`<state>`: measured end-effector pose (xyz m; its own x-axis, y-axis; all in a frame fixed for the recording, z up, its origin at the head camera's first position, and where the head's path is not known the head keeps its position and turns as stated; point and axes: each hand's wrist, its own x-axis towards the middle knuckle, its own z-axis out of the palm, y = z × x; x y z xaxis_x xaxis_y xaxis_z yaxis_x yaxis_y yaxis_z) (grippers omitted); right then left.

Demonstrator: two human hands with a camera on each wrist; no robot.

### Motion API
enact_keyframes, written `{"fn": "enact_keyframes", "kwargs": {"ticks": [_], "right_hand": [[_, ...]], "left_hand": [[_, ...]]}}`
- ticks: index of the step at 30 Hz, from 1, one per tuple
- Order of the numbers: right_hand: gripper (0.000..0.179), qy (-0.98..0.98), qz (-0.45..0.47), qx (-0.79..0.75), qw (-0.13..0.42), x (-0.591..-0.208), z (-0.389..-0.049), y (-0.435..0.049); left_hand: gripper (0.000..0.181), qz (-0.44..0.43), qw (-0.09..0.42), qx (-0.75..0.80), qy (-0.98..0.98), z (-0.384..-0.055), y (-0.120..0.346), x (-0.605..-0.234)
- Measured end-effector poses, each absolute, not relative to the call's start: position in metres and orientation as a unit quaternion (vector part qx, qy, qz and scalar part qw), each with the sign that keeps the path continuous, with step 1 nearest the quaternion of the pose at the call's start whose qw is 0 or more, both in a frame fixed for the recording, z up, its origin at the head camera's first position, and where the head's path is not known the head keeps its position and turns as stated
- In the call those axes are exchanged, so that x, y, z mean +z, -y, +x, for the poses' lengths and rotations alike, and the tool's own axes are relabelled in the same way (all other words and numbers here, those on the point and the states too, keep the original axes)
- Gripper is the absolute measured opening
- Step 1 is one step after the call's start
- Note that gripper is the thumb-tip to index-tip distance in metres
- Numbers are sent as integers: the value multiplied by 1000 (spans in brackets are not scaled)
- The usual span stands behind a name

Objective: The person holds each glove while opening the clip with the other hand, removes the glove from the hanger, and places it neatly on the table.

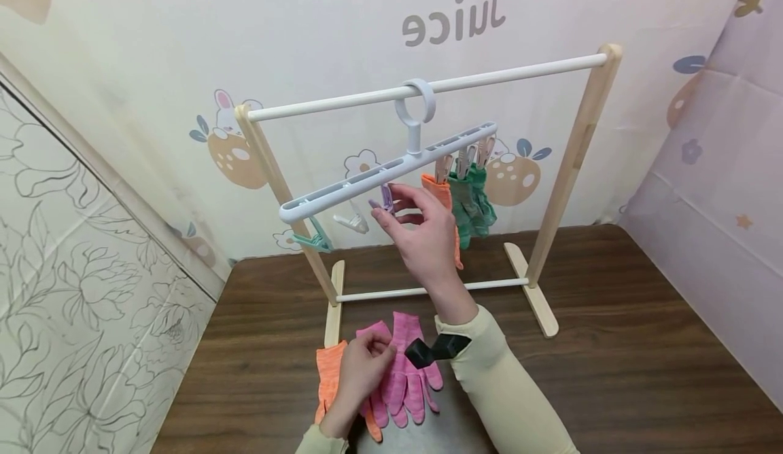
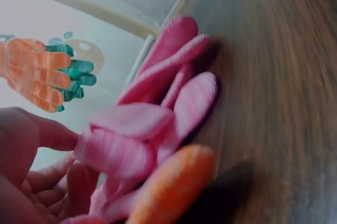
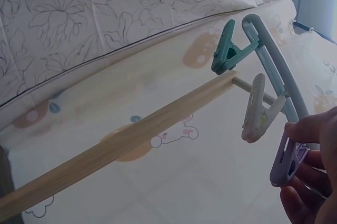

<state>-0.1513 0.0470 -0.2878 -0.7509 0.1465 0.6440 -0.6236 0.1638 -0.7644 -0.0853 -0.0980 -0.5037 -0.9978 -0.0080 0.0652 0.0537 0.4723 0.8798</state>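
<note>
My right hand grips a purple clothespin between thumb and fingers, just under the bar of the light grey hanger. Beside it on the hanger dangle a white clothespin and a teal clothespin. Lower down, my left hand pinches a pink glove with its fingertips. A second pink glove lies close by on the table, and an orange glove sits partly under the left hand and wrist.
The hanger hooks over the white rod of a wooden stand. From its right half hang an orange glove and green gloves, held by clothespins. A dark wooden table lies beneath, with printed curtains behind.
</note>
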Motion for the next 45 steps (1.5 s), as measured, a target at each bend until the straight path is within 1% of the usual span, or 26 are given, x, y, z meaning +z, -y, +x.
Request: {"fn": "enact_keyframes", "kwargs": {"ticks": [5, 11, 16, 19, 26, 30, 35, 40, 45], "right_hand": [[38, 696, 174, 624, 309, -293, -155, -48], [37, 685, 192, 624, 322, -297, -158, -49], [38, 687, 185, 627, 316, -296, -157, -48], [39, 686, 185, 630, 314, -294, -154, -46], [38, 688, 191, 625, 316, -276, -133, -41], [39, 689, 188, 625, 316, -291, -144, -43], [40, 684, 192, 626, 322, -306, -154, -48], [34, 680, 189, 624, 336, -312, -157, -57], [25, 688, 155, 617, 350, -315, -156, -67]], "left_hand": [[10, -29, 24, -480, 876, -83, 97, -506], [9, -29, 11, -464, 885, -83, 96, -503], [10, -43, 6, -437, 898, -84, 97, -504], [10, -49, 5, -418, 907, -84, 97, -507], [11, -56, 3, -409, 911, -86, 97, -509], [12, -57, -9, -411, 910, -87, 97, -508], [10, -63, -5, -416, 907, -87, 99, -507], [7, -52, 5, -416, 908, -88, 100, -505], [7, -52, 14, -419, 906, -88, 101, -501]]}}
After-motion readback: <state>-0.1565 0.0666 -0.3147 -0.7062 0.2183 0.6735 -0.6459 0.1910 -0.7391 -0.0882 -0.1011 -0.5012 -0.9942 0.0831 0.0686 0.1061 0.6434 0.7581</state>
